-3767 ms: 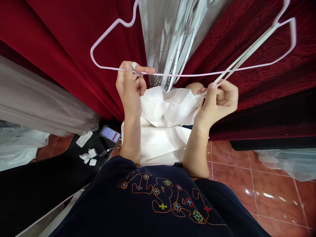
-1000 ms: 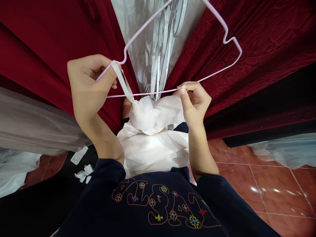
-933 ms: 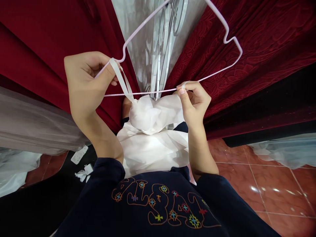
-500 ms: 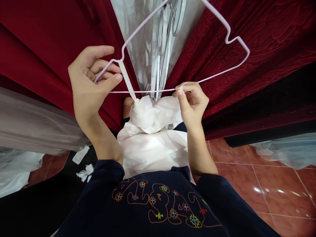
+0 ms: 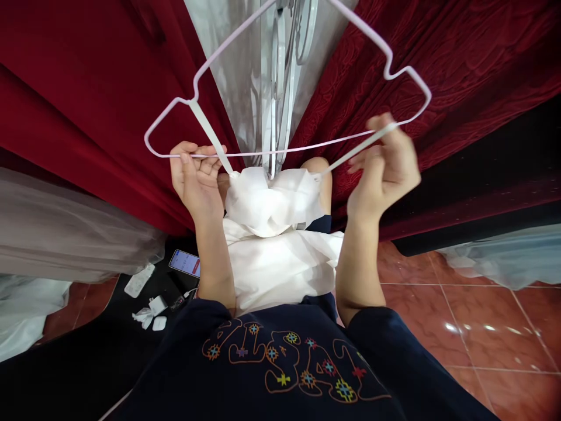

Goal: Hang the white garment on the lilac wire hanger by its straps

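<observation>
A pale pink clothes hanger (image 5: 324,144) is held up in front of me, its top cut off by the frame edge. My left hand (image 5: 197,181) is closed on its lower bar near the left end, thumb in front and fingers behind. One thin white strap (image 5: 208,133) hangs from the left notch down to a white garment (image 5: 274,202) in my lap. The other strap (image 5: 357,151) is drawn taut up to the right by my right hand (image 5: 388,169), closed on it beside the bar and slightly blurred. The right notch carries no strap.
Dark red curtain-like fabric hangs on the left (image 5: 87,88) and right (image 5: 473,99). Grey-white cloth and metal bars lie between. A lit phone (image 5: 184,263), a white charger (image 5: 158,305) and small white items rest on a black surface at left. Red tiles (image 5: 438,316) lie right.
My left hand has moved from the hanger's left notch down to the lower bar. My right hand has gone up and right, stretching the strap. The hanger has shifted left; the phone has come into view.
</observation>
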### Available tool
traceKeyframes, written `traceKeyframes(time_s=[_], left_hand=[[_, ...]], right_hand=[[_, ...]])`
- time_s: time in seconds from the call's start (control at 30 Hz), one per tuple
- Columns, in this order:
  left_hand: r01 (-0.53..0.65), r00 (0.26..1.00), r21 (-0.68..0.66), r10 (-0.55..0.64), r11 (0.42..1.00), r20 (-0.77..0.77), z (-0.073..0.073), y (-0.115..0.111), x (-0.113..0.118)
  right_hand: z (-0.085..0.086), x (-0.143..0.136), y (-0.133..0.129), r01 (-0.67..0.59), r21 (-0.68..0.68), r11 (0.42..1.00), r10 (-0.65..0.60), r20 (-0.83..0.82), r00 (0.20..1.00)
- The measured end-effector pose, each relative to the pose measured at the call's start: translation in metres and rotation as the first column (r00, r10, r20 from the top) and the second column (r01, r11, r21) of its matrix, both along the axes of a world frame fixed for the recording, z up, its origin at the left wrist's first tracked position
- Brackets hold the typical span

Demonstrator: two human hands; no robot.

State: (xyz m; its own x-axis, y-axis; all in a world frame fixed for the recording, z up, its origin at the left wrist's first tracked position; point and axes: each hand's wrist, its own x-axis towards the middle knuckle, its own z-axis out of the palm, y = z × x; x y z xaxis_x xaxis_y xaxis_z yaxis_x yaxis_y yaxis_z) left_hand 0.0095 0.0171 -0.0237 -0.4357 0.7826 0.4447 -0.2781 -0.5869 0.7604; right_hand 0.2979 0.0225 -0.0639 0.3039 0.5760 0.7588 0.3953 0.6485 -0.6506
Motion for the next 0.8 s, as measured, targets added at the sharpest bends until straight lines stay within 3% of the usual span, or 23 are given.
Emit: traceKeyframes(time_s=[0.03, 0.1, 0.2, 0.3, 0.4, 0.5, 0.63, 0.8], left_hand=[[0.007, 1.0, 0.009, -0.007, 1.0, 0.004, 0.002, 0.002, -0.006], [0.042, 0.999, 0.043, -0.042, 0.998, 0.006, 0.008, 0.004, -0.015], [0.095, 0.995, 0.075, -0.097, 0.993, 0.033, 0.014, 0.005, -0.021], [0.102, 0.992, 0.052, -0.105, 0.993, 0.063, 0.013, 0.005, -0.019], [0.104, 0.994, 0.031, -0.105, 0.994, 0.041, 0.008, 0.007, -0.017], [0.087, 0.995, 0.026, -0.088, 0.996, 0.036, 0.005, 0.007, -0.014], [0.043, 0.997, -0.008, -0.042, 0.999, 0.065, 0.008, 0.003, -0.008], [-0.006, 0.997, -0.057, 0.01, 0.998, 0.072, 0.011, 0.002, -0.005]], right_hand=[[-0.001, 0.015, 0.008, 0.107, 0.153, 0.982, -0.093, -0.097, 0.991], [0.001, 0.044, 0.024, 0.188, 0.337, 0.922, -0.145, -0.15, 0.978], [0.012, 0.075, 0.042, 0.165, 0.4, 0.902, -0.113, -0.149, 0.982], [0.031, 0.077, 0.043, 0.011, 0.335, 0.942, 0.011, -0.065, 0.998], [0.052, 0.057, 0.032, -0.074, 0.22, 0.973, 0.074, 0.011, 0.997], [0.073, 0.038, 0.022, -0.067, 0.095, 0.993, 0.061, 0.07, 0.996], [0.093, 0.032, 0.011, -0.048, 0.034, 0.998, 0.041, 0.176, 0.984], [0.098, 0.037, 0.002, 0.002, -0.015, 1.0, 0.004, 0.372, 0.928]])
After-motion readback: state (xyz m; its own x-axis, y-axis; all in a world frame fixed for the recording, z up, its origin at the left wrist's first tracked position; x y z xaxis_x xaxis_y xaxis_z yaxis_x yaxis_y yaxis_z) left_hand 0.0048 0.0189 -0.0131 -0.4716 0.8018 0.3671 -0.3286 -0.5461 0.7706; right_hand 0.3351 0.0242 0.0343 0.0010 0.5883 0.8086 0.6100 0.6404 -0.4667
